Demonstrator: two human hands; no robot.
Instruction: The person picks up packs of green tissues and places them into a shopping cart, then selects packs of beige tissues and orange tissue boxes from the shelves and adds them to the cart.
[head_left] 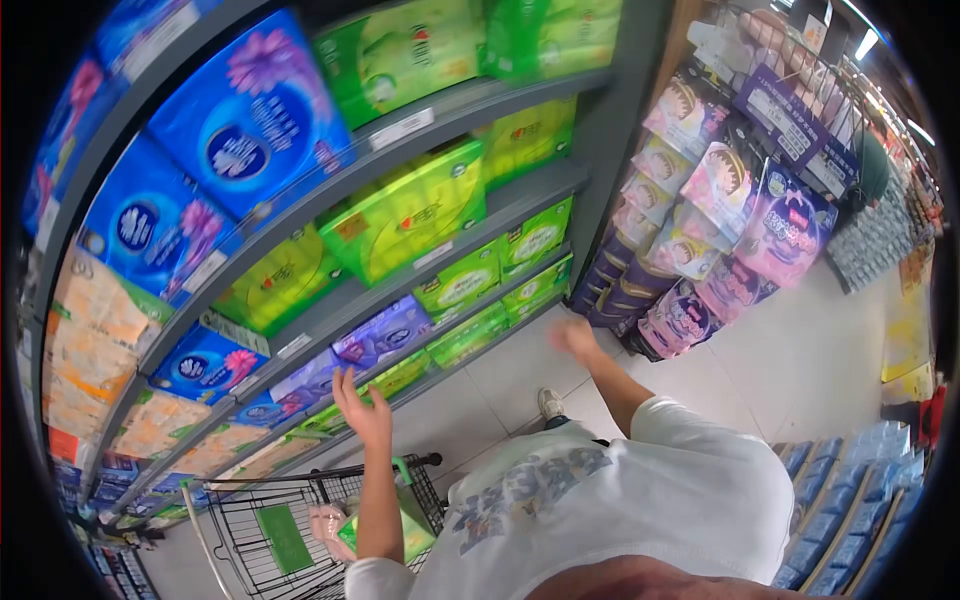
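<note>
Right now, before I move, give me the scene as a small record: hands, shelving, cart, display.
left hand: open, fingers spread, near purple plastic-wrapped packs
right hand: motion-blurred, finger pose unclear
dark grey shelving: holds large blue packs and bright green packs
black wire cart with green panel: holds a pink item, identity unclear
display: pink-and-purple packs, beside shelving

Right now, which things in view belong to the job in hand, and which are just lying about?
Likely in play: left hand, right hand, purple packs near the left hand, shopping cart.

Likely just around: large blue packs, pink packs, orange-patterned packs.
</note>
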